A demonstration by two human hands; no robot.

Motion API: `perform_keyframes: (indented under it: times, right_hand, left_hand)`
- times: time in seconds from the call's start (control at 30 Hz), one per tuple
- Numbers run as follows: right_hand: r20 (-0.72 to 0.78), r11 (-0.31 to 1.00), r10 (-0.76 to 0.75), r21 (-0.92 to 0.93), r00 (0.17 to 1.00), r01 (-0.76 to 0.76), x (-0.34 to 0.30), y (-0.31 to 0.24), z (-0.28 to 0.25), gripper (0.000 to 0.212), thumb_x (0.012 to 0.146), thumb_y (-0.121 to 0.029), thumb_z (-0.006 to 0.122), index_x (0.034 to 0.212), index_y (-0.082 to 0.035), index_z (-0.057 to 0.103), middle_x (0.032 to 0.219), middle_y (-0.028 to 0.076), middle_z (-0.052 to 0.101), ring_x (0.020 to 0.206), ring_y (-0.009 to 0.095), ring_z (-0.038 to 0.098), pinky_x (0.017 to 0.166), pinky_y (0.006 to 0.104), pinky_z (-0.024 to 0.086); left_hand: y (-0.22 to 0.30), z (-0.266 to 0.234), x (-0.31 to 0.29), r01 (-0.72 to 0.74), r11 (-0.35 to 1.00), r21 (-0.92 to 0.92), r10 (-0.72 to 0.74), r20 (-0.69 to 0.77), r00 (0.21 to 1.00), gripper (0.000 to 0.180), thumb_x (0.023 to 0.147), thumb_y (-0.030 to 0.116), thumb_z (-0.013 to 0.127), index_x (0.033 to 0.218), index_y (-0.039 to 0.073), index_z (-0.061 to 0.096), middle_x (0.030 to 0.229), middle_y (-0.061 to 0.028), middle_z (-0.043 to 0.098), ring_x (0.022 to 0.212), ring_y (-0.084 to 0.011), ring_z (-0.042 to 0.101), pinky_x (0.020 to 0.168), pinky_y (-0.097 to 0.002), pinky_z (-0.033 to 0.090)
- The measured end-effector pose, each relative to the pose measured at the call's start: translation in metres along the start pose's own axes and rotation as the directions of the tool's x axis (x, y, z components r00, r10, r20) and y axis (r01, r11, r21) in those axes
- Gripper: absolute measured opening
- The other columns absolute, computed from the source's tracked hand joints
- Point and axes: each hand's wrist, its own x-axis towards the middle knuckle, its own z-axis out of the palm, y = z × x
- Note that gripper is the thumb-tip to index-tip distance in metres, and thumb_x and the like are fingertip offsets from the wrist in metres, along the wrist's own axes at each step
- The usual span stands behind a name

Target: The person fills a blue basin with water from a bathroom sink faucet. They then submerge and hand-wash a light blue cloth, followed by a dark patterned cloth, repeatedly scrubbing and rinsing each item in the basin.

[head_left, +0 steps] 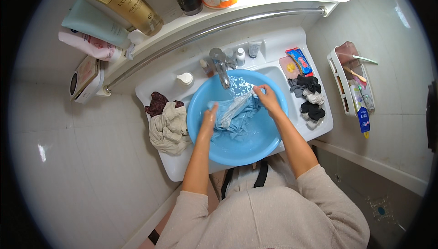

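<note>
1. Head view, counts: one blue basin (pixel 246 158) on one white sink (pixel 174 170), one chrome faucet (pixel 222 71) at its far side, and one light-blue cloth (pixel 239 114) in the basin. To the left lie two heaps, a beige one (pixel 168 128) and a dark red one (pixel 158 103); to the right are several small black, grey and white cloths (pixel 313 97) (too bunched up to count surely).
2. Head view, position: the light-blue cloth hangs between the two hands, partly in the water, right of the left hand (pixel 208 120) and left and near of the right hand (pixel 268 99).
3. Head view, hands: the left hand is narrow, fingers curled on the cloth's left edge; the right hand pinches its far right edge between thumb and fingers.
</note>
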Motion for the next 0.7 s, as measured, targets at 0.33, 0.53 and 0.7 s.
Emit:
perform_keyframes:
  times: [0.33, 0.53, 0.7]
  right_hand:
    - [-0.097, 0.857, -0.051, -0.515, 0.994, -0.006, 0.017, 0.063, 0.059, 0.067, 0.074, -0.041, 0.064, 0.123, 0.001, 0.046, 0.121, 0.024, 0.049, 0.113, 0.036, 0.047, 0.092, 0.0423, 0.039]
    - [0.409, 0.992, -0.112, -0.001, 0.906, 0.124, -0.063, -0.042, 0.083, 0.033, 0.075, -0.022, 0.063, 0.105, -0.009, 0.057, 0.090, 0.017, 0.063, 0.079, 0.029, 0.063, 0.066, 0.0380, 0.049]
    - [0.308, 0.703, -0.524, -0.370, 0.794, 0.607, -0.079, -0.047, 0.090, 0.027, 0.077, -0.027, 0.062, 0.096, -0.009, 0.059, 0.076, 0.017, 0.063, 0.064, 0.034, 0.061, 0.056, 0.0426, 0.048]
  left_hand:
    - [-0.014, 0.025, 0.034, -0.301, 0.827, 0.474, 0.339, 0.006, 0.941, 0.061, 0.072, 0.023, 0.063, 0.123, -0.002, 0.041, 0.121, -0.0165, 0.048, 0.112, -0.0339, 0.045, 0.090, -0.0384, 0.040]
    - [0.001, 0.032, 0.018, 0.322, 0.530, -0.784, -0.314, 0.171, 0.934, 0.053, 0.079, 0.042, 0.062, 0.116, 0.008, 0.047, 0.105, -0.0083, 0.054, 0.086, -0.0230, 0.055, 0.076, -0.0373, 0.048]
    - [-0.011, 0.036, 0.029, 0.390, 0.470, -0.792, 0.100, 0.487, 0.868, 0.037, 0.087, 0.048, 0.048, 0.097, 0.013, 0.056, 0.094, -0.0034, 0.059, 0.082, -0.0200, 0.056, 0.073, -0.0349, 0.048]
